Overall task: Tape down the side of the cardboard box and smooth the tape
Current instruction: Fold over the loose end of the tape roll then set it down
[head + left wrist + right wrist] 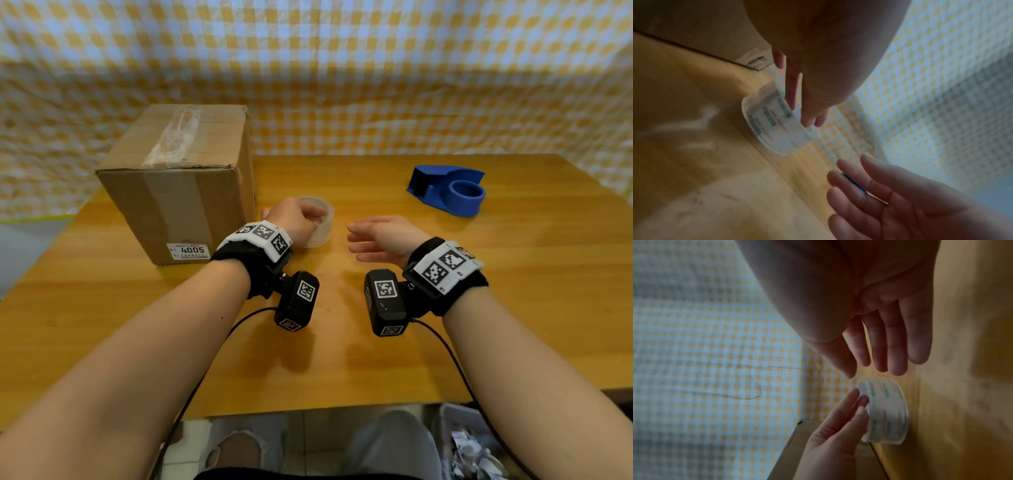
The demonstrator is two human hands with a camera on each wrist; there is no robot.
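Left hand (294,219) resting on the clear tape roll (321,226) at frame centre on the wooden table (376,359), fingers (791,91) reaching over the rim into the core, thumb outside; gripping loosely. Right hand (383,241) hovering just right of the roll, fingers (898,344) straight and spread, touching nothing. Cardboard box (185,192) standing upper left, just beside the roll, old tape across its top. Blue tape dispenser (448,190) sitting upper right, well apart. Wrist views blurring; roll's near side hiding behind the left hand.
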